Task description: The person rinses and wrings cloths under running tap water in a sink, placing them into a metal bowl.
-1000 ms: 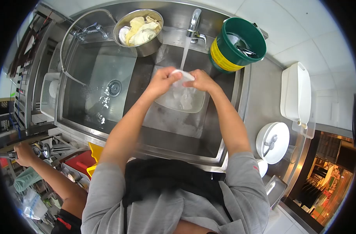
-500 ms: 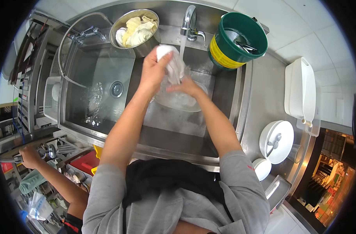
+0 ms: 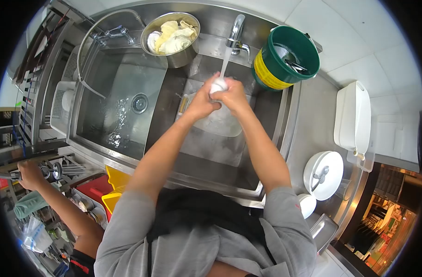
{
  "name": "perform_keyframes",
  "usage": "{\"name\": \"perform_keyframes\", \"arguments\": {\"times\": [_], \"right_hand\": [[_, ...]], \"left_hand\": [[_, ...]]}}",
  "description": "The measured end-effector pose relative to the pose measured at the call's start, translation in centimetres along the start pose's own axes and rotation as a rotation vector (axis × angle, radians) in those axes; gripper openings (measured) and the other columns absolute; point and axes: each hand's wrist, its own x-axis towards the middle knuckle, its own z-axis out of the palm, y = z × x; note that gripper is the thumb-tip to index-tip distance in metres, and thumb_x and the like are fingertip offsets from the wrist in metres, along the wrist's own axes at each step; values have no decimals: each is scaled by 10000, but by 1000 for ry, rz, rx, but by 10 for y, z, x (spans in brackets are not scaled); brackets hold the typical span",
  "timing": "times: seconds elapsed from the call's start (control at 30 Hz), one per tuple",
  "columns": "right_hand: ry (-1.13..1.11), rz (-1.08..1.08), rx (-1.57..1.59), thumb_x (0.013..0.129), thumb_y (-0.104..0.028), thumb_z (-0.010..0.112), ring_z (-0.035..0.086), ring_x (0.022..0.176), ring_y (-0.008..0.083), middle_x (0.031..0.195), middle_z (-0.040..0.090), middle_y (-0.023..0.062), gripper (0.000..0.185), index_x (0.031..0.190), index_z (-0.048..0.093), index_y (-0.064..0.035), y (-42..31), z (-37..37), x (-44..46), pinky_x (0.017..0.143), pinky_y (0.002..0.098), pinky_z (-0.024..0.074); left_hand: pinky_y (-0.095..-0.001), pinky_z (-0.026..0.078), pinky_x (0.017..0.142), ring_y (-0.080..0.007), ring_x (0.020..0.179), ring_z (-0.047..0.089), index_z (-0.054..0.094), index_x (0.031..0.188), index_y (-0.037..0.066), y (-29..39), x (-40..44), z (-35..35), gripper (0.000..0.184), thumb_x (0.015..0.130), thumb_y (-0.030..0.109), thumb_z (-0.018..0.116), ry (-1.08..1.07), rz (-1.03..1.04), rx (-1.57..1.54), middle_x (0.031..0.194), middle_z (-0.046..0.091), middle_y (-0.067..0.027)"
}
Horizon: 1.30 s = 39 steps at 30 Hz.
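Observation:
Both my hands meet over the right sink basin, close under the running faucet (image 3: 235,32). Between them is a bunched white cloth (image 3: 219,86). My left hand (image 3: 202,99) grips it from the left, and my right hand (image 3: 235,95) wraps it from the right. Water from the spout falls onto the cloth and fingers. Below them a clear plastic tub (image 3: 220,124) sits in the basin, partly hidden by my hands. A small yellowish item (image 3: 183,105) shows at the tub's left side; its kind is unclear.
A steel pot (image 3: 181,56) of pale yellow and white cloths stands behind the basins. At right are a green bucket (image 3: 273,51) with utensils, a white container (image 3: 352,115) and a white bowl (image 3: 333,177). The left basin (image 3: 128,78) holds water. A co-worker's arm (image 3: 63,207) reaches in lower left.
My hands have come together and the hanging white cloth is now gathered into a compact bunch under the water stream. The view has shifted slightly.

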Motion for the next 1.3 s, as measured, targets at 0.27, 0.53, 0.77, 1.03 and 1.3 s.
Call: {"name": "perform_keyframes", "arguments": {"times": [0.27, 0.53, 0.77, 1.03, 1.3], "right_hand": [[283, 254, 820, 894, -447, 688, 637, 1089, 250, 1168, 651, 99, 540, 1238, 550, -55, 91, 4, -5, 938, 456, 499], [240, 178, 1257, 865, -339, 716, 662, 999, 217, 1056, 686, 67, 428, 1194, 632, -79, 77, 50, 18, 812, 348, 551], [57, -456, 22, 778, -176, 759, 663, 807, 182, 907, 705, 63, 287, 1014, 692, -25, 73, 41, 5, 756, 346, 531], [540, 147, 944, 914, -261, 709, 675, 821, 202, 964, 688, 107, 328, 1066, 635, 21, 62, 62, 26, 732, 347, 540], [346, -241, -149, 784, -189, 745, 675, 915, 339, 964, 690, 151, 373, 1100, 644, -19, 45, 48, 3, 843, 428, 534]], "left_hand": [[-312, 508, 872, -187, 984, 643, 539, 1246, 22, -21, 13, 17, 485, 785, -80, 647, 235, -369, -371, 1152, 652, -109], [-350, 507, 919, -248, 1062, 625, 514, 1294, -25, -20, 5, 5, 558, 743, -72, 590, 364, -437, -716, 1190, 617, -157], [-448, 523, 925, -282, 1039, 645, 568, 1194, 22, -71, 15, -7, 379, 1002, 347, 539, 56, -779, -1372, 1135, 651, -140], [-489, 541, 861, -320, 985, 645, 580, 1150, 16, -46, 33, 27, 313, 964, 265, 621, 611, -584, -1347, 1089, 635, -145], [-408, 538, 896, -259, 1054, 633, 581, 1227, 73, -65, 21, -12, 451, 953, 429, 618, 372, -699, -503, 1175, 637, -122]]}}
